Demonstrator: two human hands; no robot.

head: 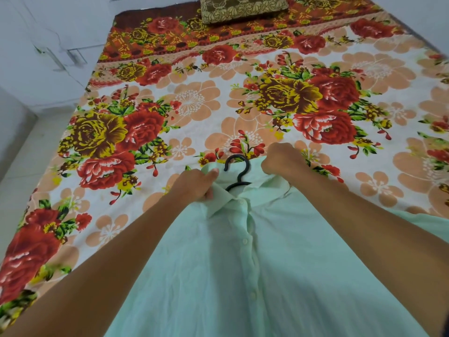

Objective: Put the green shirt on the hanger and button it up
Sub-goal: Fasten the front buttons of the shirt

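The green shirt lies front-up at six o'clock on the bed, its hanger hook poking out at twelve. The left hand pinches the collar; the right hand is fisted on the opposite collar side. Thin, limp cloth will likely slide and crease, so the firmer collar band seems the best hold.

Floral bedsheet, perhaps a cushion

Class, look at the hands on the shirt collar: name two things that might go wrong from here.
1. Both the left hand and right hand tug the collar of the green shirt; it may slide off the hanger.
2. The placket looks rippled, so a button might get missed.
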